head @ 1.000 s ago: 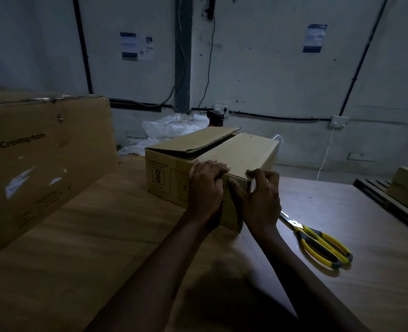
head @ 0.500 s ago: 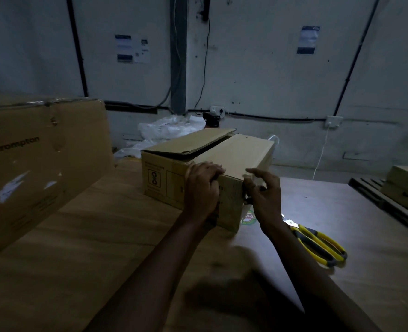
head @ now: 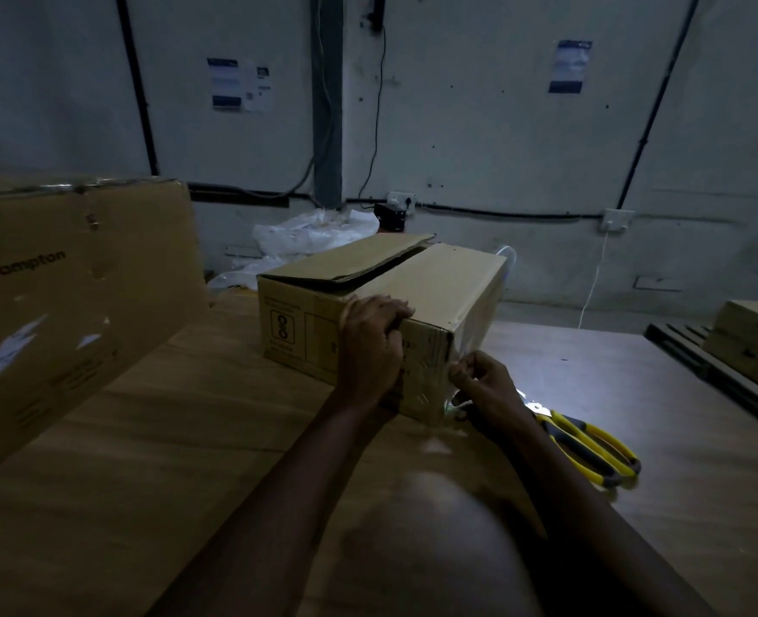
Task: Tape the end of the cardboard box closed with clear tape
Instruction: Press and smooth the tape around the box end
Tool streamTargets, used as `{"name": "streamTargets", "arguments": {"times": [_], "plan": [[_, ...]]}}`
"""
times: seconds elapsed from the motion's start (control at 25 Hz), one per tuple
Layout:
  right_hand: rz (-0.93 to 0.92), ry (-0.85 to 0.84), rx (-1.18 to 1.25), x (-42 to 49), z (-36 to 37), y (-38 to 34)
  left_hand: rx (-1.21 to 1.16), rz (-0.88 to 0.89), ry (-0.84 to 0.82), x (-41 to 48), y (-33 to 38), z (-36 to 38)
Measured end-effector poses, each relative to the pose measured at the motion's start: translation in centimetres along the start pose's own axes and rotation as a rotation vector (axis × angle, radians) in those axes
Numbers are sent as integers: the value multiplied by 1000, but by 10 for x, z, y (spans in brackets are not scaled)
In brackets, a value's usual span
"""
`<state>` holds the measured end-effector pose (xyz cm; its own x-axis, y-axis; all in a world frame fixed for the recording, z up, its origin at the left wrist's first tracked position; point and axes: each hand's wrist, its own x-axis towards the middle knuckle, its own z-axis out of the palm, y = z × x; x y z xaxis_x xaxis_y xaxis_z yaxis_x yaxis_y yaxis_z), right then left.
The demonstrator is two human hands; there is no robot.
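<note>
Gripping the near top edge of the brown cardboard box (head: pixel 435 282), the left hand (head: pixel 370 345) pins the end shut. The right hand (head: pixel 484 385) pinches shiny clear tape (head: pixel 457 349) at the near corner, likely to pull it tight. The box sits mid-worktop (head: pixel 154 460).

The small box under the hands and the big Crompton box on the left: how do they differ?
The small box lies low with one top flap ajar; the Crompton box stands taller, its top closed. The small box bears a symbol panel; the Crompton box a brand name. The left hand grips the small box; nobody touches the Crompton box. Both are brown cardboard.
</note>
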<state>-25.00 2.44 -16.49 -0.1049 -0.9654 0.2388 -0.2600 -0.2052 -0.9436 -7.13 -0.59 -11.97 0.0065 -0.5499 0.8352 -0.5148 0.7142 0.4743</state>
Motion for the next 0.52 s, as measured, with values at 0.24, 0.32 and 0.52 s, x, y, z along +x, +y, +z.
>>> {"name": "streamTargets", "arguments": {"times": [0.24, 0.32, 0.52], "plan": [[-116, 96, -135, -4, 9, -6, -4, 1, 18, 0, 0, 0], [-151, 130, -222, -9, 18, -11, -4, -2, 13, 0, 0, 0], [-360, 265, -325, -9, 30, -23, -24, -7, 3, 0, -1, -1]]}}
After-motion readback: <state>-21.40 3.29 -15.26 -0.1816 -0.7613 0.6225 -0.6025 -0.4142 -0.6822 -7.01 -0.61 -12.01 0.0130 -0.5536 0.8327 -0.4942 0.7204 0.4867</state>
